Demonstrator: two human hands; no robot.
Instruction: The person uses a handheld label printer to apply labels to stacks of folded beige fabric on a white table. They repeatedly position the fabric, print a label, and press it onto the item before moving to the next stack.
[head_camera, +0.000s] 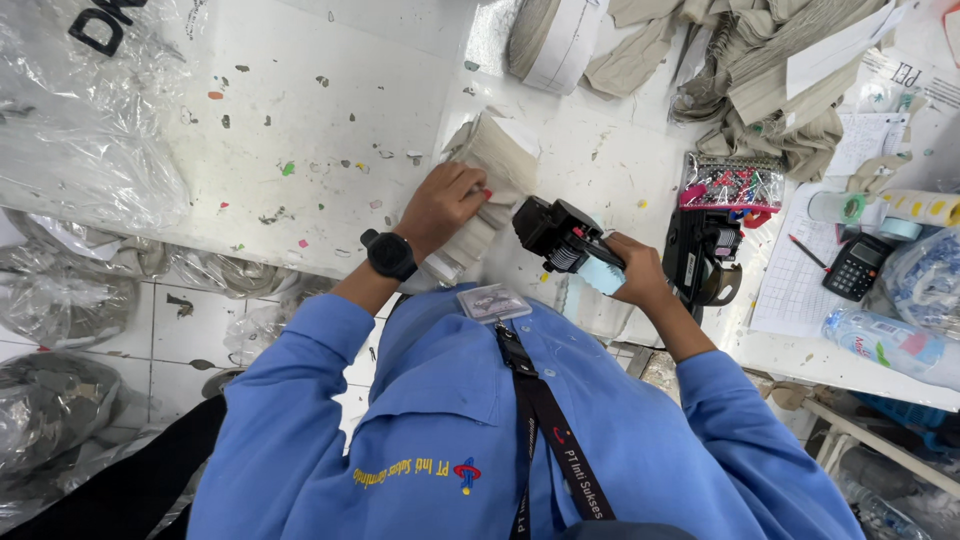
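My left hand (440, 205), with a black watch on the wrist, presses down on a stack of small beige fabric pieces (503, 158) at the near edge of the white table (300, 120). My right hand (638, 272) grips a black hand-held label gun (555, 235). The gun's head points at the stack, just right of my left hand's fingers. A badge on a black lanyard (492, 302) hangs over my blue shirt below the hands.
A second black gun (705, 255) lies right of my right hand, under a patterned pouch (732, 182). Further right are gridded paper (795, 285), a calculator (855, 265), sticker rolls (920, 207) and a water bottle (885, 340). Beige garments (760, 70) pile at the back. Plastic bags (70, 120) fill the left.
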